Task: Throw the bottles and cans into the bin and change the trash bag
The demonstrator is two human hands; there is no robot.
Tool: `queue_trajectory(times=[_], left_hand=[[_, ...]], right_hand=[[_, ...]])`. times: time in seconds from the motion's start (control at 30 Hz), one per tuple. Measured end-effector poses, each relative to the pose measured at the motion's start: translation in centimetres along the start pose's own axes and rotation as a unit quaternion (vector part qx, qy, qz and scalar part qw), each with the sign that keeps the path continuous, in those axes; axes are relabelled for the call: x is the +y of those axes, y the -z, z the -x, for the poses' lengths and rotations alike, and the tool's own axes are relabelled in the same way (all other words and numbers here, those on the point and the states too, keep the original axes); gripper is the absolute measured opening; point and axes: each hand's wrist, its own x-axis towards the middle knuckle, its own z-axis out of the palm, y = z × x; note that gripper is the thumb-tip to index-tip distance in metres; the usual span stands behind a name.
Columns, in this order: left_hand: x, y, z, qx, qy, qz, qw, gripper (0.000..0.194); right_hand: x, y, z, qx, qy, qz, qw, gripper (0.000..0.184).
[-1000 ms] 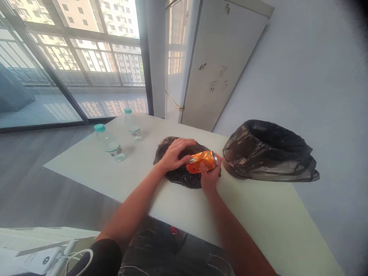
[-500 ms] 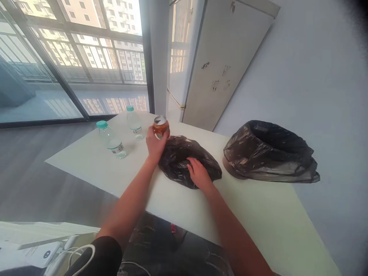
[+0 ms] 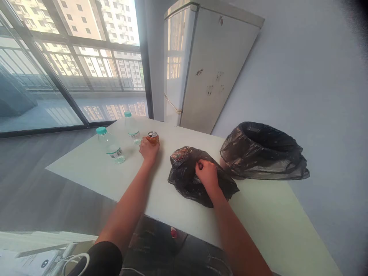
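Observation:
My left hand (image 3: 148, 150) is wrapped round an orange drink can (image 3: 153, 138), which stands upright at the table top, its silver lid facing up. Just left of the can are two clear plastic bottles with teal caps, the nearer bottle (image 3: 111, 147) and the farther bottle (image 3: 132, 129). My right hand (image 3: 208, 174) has its fingers curled closed on a black plastic bag (image 3: 186, 174), which lies crumpled on the table. Something with coloured print shows through the bag's far left part. The exact fold between my fingertips is hard to see.
Right of the bag stands a bin (image 3: 227, 166) lined with a black plastic liner (image 3: 258, 161), mouth open. A white fridge (image 3: 221, 69) stands behind the white table (image 3: 258, 214). A chair-like frame with a white cable (image 3: 77, 260) is at lower left.
The can went from both hands over to the left in my left hand and came down beside the bottles. My right hand closed on the bag, which shifted right and nearer.

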Motion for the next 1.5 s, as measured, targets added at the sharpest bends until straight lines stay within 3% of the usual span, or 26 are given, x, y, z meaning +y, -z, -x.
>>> queue_trajectory(times=[0.07, 0.13, 0.17, 0.23, 0.3, 0.37, 0.43, 0.5, 0.6, 0.67, 0.73, 0.8, 0.9, 0.97, 1.0, 1.1, 1.17, 1.23, 1.3, 1.37, 1.43, 1.5], left_hand=[[0.4, 0.4, 0.3, 0.066, -0.039, 0.042, 0.996, 0.074], [1.0, 0.6, 1.2, 0.129, -0.14, 0.129, 0.973, 0.062], [1.4, 0.6, 1.8, 0.123, -0.208, 0.173, 0.955, 0.05], [2.2, 0.0, 3.5, 0.008, -0.326, 0.218, 0.92, 0.035], [2.9, -1.0, 5.3, -0.161, -0.364, 0.21, 0.893, 0.036], [3.3, -2.1, 6.7, -0.27, -0.345, 0.191, 0.878, 0.044], [3.3, -3.0, 7.4, -0.308, -0.32, 0.182, 0.877, 0.044], [3.2, -3.5, 7.5, -0.31, -0.301, 0.179, 0.884, 0.036], [3.2, -3.7, 7.1, -0.308, -0.28, 0.168, 0.894, 0.037], [3.3, -3.9, 6.8, -0.307, -0.272, 0.156, 0.899, 0.035], [3.3, -4.2, 6.6, -0.303, -0.262, 0.137, 0.906, 0.032], [3.2, -4.5, 6.6, -0.291, -0.243, 0.108, 0.919, 0.031], [2.5, -4.7, 6.5, -0.259, -0.198, 0.05, 0.944, 0.031], [2.1, -4.6, 6.4, -0.239, -0.169, 0.011, 0.956, 0.031], [2.0, -4.5, 6.3, -0.231, -0.159, -0.005, 0.96, 0.031], [2.0, -4.2, 6.2, -0.22, -0.153, -0.034, 0.963, 0.028], [2.2, -3.9, 6.3, -0.219, -0.167, -0.038, 0.961, 0.024], [2.6, -3.4, 6.4, -0.215, -0.189, -0.029, 0.958, 0.022], [3.0, -2.9, 6.7, -0.202, -0.218, -0.012, 0.955, 0.029], [3.4, -2.1, 6.8, -0.16, -0.264, 0.036, 0.951, 0.035], [3.9, -1.0, 6.8, -0.101, -0.318, 0.117, 0.936, 0.036], [4.4, 0.6, 6.6, -0.073, -0.374, 0.206, 0.901, 0.039]], right_hand=[[-0.2, -0.9, 0.1, 0.041, 0.033, -0.063, 0.997, 0.029], [-0.3, -1.6, 0.3, 0.083, 0.053, -0.124, 0.987, 0.059], [-0.3, -1.8, 0.4, 0.096, 0.062, -0.146, 0.983, 0.07], [-0.2, -1.8, 0.5, 0.111, 0.072, -0.151, 0.979, 0.077], [-0.1, -1.4, 0.4, 0.13, 0.061, -0.118, 0.983, 0.065], [0.2, -1.1, 0.2, 0.113, 0.04, -0.095, 0.988, 0.033], [0.4, -1.1, -0.1, 0.063, 0.036, -0.101, 0.992, 0.004], [0.5, -1.4, -0.3, 0.038, 0.047, -0.117, 0.991, 0.016], [0.5, -1.9, -0.3, 0.045, 0.097, -0.111, 0.988, 0.016], [0.5, -2.0, -0.2, 0.01, 0.149, -0.078, 0.986, 0.033], [0.5, -2.0, -0.1, -0.036, 0.172, -0.035, 0.984, 0.037], [0.8, -1.7, -0.1, -0.031, 0.138, -0.02, 0.99, 0.032], [1.2, -1.1, -0.7, 0.052, 0.041, -0.112, 0.992, 0.035], [1.5, -0.7, -1.1, 0.093, -0.039, -0.278, 0.955, 0.045], [1.5, -0.5, -1.3, 0.098, -0.085, -0.381, 0.916, 0.049], [1.2, 0.4, -1.4, 0.044, -0.18, -0.641, 0.745, 0.058], [0.7, 1.4, -1.1, -0.02, -0.158, -0.733, 0.661, 0.064], [0.0, 2.3, -0.7, -0.064, -0.102, -0.779, 0.616, 0.068], [-0.7, 2.9, -0.3, -0.087, -0.057, -0.797, 0.596, 0.067], [-1.2, 3.0, 0.1, -0.11, -0.031, -0.794, 0.597, 0.059], [-1.4, 2.7, 0.4, -0.134, -0.014, -0.776, 0.616, 0.054], [-1.4, 2.1, 0.5, -0.148, -0.008, -0.749, 0.646, 0.055]])
